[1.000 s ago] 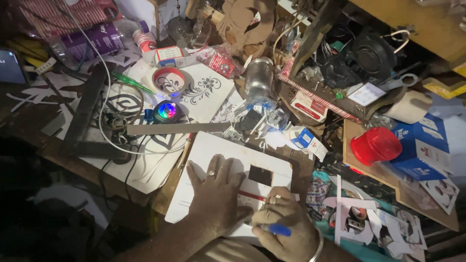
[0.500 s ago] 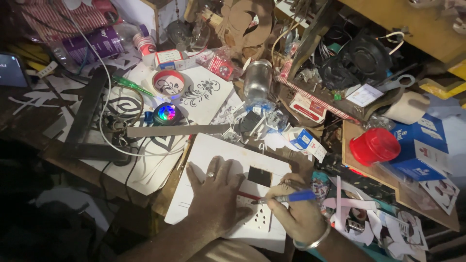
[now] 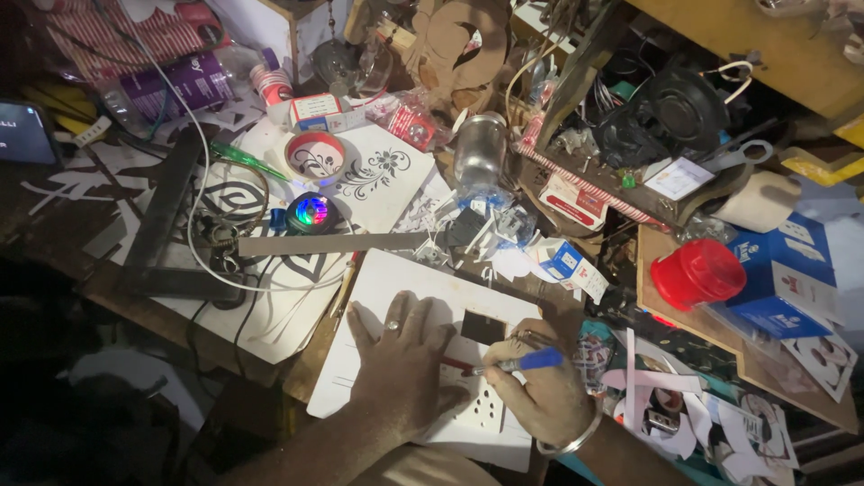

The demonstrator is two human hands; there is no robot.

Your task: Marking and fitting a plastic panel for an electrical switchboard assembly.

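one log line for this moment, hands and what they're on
left hand: flat on white sheet | right hand: holding blue pen, tip on sheet | black square beside pen

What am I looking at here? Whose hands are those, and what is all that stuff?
The picture comes from a camera worn on a person's head, looking down at that person's own two bare hands over a very crowded table. The left hand, with a ring on one finger, lies flat on a white sheet and presses it down. The right hand, with a bangle on the wrist, grips a blue-handled tool, perhaps a knife or a pen, with its tip on the sheet beside a black square hole. Around them lie a long metal ruler, a small glowing light, a red lid, a glass jar and a blue box.
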